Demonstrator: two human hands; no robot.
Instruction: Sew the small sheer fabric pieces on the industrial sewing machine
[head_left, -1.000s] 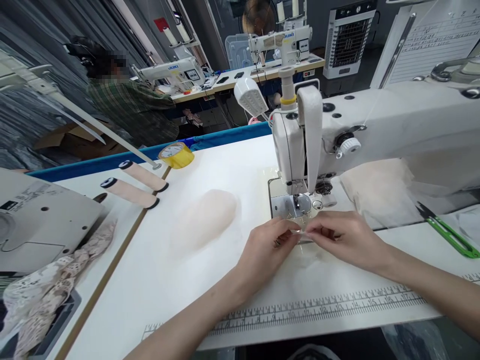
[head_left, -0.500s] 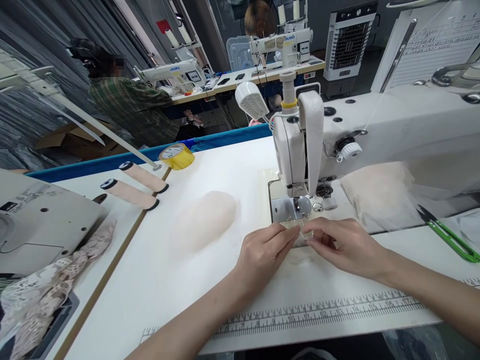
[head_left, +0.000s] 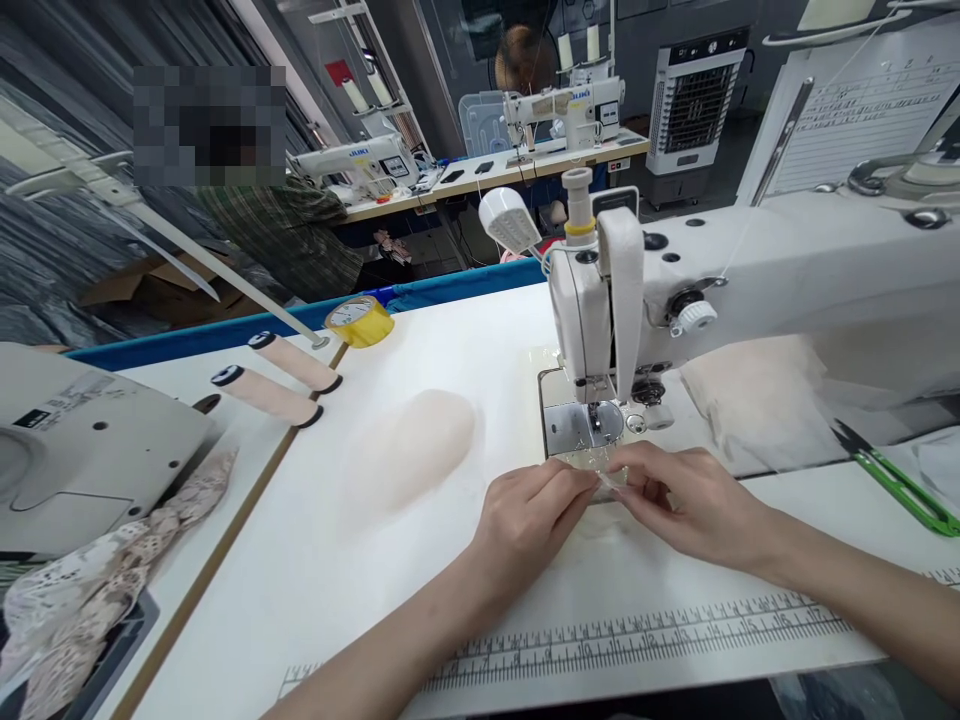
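Note:
In front of the needle area of a white sewing machine (head_left: 589, 310), both hands meet fingertip to fingertip. My left hand (head_left: 525, 515) is closed, palm down, pinching a small whitish sheer scrap (head_left: 606, 482), probably fabric. My right hand (head_left: 690, 505) pinches the same scrap from the other side with thumb and forefinger, the other fingers curled in. Just beyond the fingers is the presser foot (head_left: 595, 417) over the metal needle plate (head_left: 566, 425). The fingers cover much of the scrap, so its full shape is hidden.
Green thread snips (head_left: 904, 490) lie at the right, near a pale sheer fabric bundle (head_left: 757, 390). Left are thread spools (head_left: 270, 395), yellow tape (head_left: 360, 322) and lace (head_left: 112, 570). A ruler strip (head_left: 600, 640) runs along the front edge. A co-worker (head_left: 277, 235) sits beyond.
The camera view has shifted slightly, so the scene sits a little lower. Both hands keep their pinch at the same spot; the whitish scrap shows more clearly between the fingertips.

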